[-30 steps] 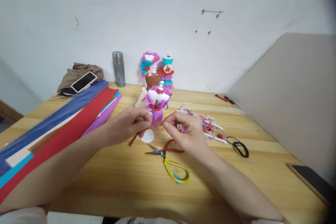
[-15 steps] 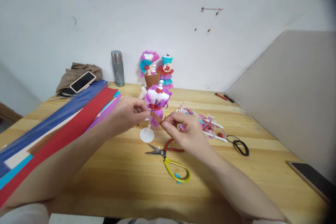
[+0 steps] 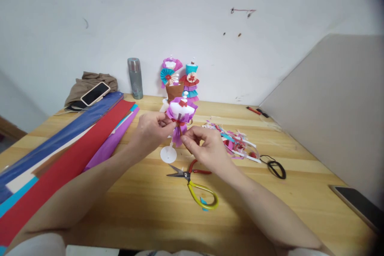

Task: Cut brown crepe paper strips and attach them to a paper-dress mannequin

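Observation:
A small doll-like figure (image 3: 183, 109) with a white peg head and purple paper dress stands upright before me, a red band around its middle. My left hand (image 3: 154, 127) is closed in a pinch at the left of the band, on one end of a thin brown paper strip (image 3: 181, 129). My right hand (image 3: 204, 141) pinches the strip's other end, lower, in front of the purple skirt. The strip shows nearly edge-on; whether it touches the figure I cannot tell. Below lies a white disc base (image 3: 168, 154), and nearer to me open scissors (image 3: 188, 177) with red and yellow handles.
Three more paper-decorated things, one a brown cup shape (image 3: 175, 92), stand behind. Coloured paper sheets (image 3: 69, 150) lie left, near a phone (image 3: 95, 93) and a flask (image 3: 135, 78). Paper scraps (image 3: 235, 142), a black cord loop (image 3: 276, 169) and another phone (image 3: 357, 206) lie right.
Both hands have moved slightly, bringing the brown strip up against or just before the figure's middle. The strip has turned from flat and slanting to nearly edge-on.

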A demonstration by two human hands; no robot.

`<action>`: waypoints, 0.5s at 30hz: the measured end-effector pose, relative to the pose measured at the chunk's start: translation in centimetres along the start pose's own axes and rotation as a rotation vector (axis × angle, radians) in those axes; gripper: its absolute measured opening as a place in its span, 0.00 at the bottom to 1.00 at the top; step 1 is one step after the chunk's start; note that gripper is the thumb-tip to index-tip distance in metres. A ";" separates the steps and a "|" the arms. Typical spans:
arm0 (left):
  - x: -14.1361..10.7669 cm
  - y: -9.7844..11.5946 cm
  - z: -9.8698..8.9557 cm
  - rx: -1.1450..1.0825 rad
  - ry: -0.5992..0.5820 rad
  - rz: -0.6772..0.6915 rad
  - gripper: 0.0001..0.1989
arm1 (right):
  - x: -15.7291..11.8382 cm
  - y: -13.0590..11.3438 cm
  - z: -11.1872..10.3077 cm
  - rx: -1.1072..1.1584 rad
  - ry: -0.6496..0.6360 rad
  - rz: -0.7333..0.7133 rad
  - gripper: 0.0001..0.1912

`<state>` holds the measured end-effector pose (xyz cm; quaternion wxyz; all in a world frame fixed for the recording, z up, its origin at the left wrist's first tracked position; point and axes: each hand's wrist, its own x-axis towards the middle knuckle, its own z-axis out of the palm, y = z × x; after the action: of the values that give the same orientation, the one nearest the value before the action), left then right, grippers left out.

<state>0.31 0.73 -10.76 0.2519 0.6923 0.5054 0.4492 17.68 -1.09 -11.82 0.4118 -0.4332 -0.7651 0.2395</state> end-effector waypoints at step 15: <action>0.2 -0.1 0.1 -0.085 0.038 -0.046 0.11 | 0.1 -0.2 -1.6 -0.114 0.067 -0.134 0.13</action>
<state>0.38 0.96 -10.80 0.2819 0.6607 0.5061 0.4775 18.90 -1.02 -10.76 0.4268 -0.4117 -0.7905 0.1529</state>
